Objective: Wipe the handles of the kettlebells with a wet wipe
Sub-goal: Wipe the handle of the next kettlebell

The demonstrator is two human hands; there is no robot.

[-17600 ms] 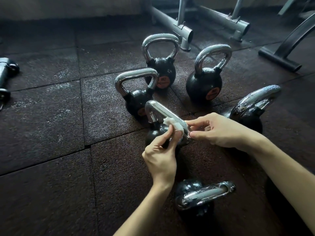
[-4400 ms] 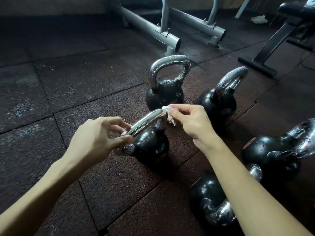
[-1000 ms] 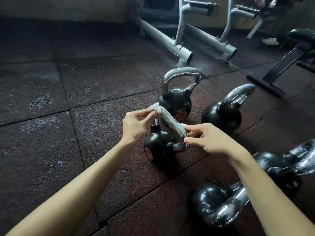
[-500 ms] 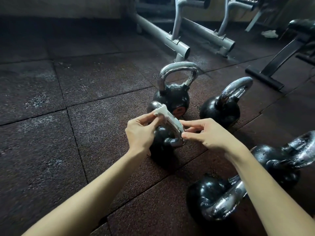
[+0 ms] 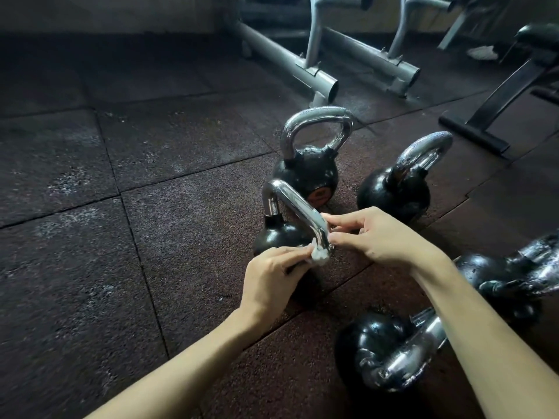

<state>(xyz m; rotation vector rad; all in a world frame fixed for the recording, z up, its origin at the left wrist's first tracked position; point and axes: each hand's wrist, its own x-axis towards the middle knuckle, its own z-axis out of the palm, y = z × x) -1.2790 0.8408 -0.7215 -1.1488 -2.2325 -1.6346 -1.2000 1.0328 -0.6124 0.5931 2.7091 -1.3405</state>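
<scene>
A small black kettlebell (image 5: 276,235) with a chrome handle (image 5: 295,205) stands on the floor in the middle of the view. My left hand (image 5: 273,281) pinches a crumpled white wet wipe (image 5: 319,255) against the near lower end of that handle. Thumb and fingers of my right hand (image 5: 375,235) pinch the same handle at its near bend, just above the wipe. Two upright kettlebells, one (image 5: 307,172) behind and one (image 5: 394,189) to the right, have chrome handles too.
Two more kettlebells lie on their sides at the right, one (image 5: 384,349) near my right forearm and one (image 5: 511,276) further right. A grey metal rack base (image 5: 290,63) and a black bench frame (image 5: 496,110) stand behind on the dark rubber floor tiles (image 5: 90,237).
My left hand has slid the wipe from the far top corner of the handle down along the bar to its near lower end. My right hand has kept its hold at the near bend.
</scene>
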